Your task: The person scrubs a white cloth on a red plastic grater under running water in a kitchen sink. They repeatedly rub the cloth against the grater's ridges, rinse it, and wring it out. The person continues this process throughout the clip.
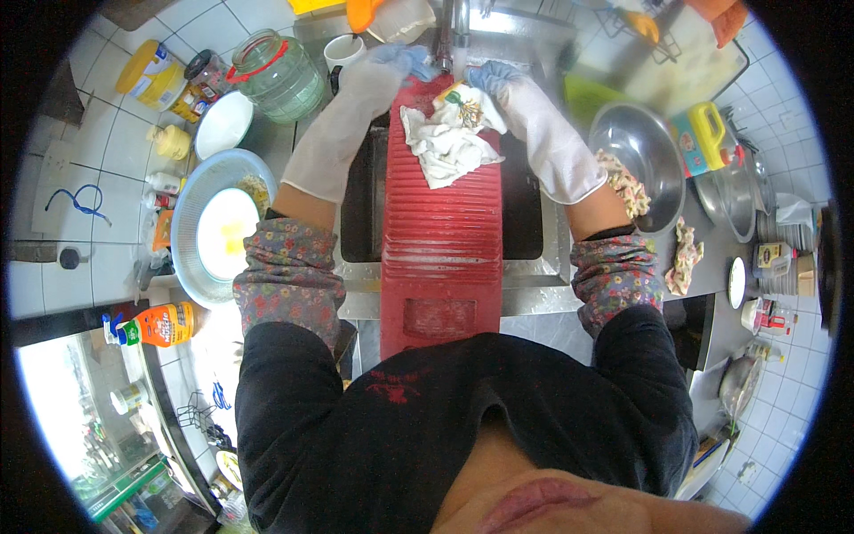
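Observation:
A red plastic washboard (442, 220) spans the steel sink (524, 290), its near end against my body. On its upper ridges lies a crumpled white cloth (448, 150) with a printed motif. My right hand (492, 77), in a blue and white rubber glove, grips the cloth's upper right edge. My left hand (408, 61), gloved alike, is by the washboard's far left corner, beside the faucet (462, 33). Its fingertips blur there, so whether they hold anything is unclear.
Left stand a large glass jar (280, 83), a white mug (344, 52) and a blue plastic basin (187, 220) holding a white bowl. A steel bowl (657, 160), a yellow jug (704, 137) and a patterned cloth (685, 257) occupy the right counter.

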The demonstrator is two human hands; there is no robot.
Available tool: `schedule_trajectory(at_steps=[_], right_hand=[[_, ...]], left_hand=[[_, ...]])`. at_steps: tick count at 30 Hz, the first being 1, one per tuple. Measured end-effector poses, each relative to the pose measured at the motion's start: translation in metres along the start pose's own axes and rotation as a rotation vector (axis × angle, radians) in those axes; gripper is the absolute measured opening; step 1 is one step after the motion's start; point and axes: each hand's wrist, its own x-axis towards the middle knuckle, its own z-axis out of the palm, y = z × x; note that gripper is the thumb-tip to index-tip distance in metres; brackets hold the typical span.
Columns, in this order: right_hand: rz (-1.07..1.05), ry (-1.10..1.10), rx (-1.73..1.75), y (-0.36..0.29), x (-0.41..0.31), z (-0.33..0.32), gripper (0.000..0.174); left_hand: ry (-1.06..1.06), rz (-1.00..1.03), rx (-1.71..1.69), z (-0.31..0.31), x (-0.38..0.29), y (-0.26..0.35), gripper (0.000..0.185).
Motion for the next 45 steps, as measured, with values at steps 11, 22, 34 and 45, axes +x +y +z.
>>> schedule_trajectory(at_steps=[11,22,34,45], right_hand=[[0.009,-0.125,0.473,0.021,0.019,-0.006,0.044],[0.007,0.032,-0.241,0.026,0.008,-0.018,0.042],[0.017,0.067,-0.253,0.016,0.012,-0.008,0.036],[0.092,0.296,0.686,0.047,0.056,-0.062,0.037]], left_hand=[[-0.077,-0.005,-0.035,0.013,0.024,-0.089,0.023],[-0.264,0.195,0.246,0.026,-0.003,-0.014,0.046],[-0.089,-0.541,-0.223,0.01,-0.001,-0.016,0.043],[-0.393,-0.453,-0.156,0.015,-0.001,-0.019,0.036]])
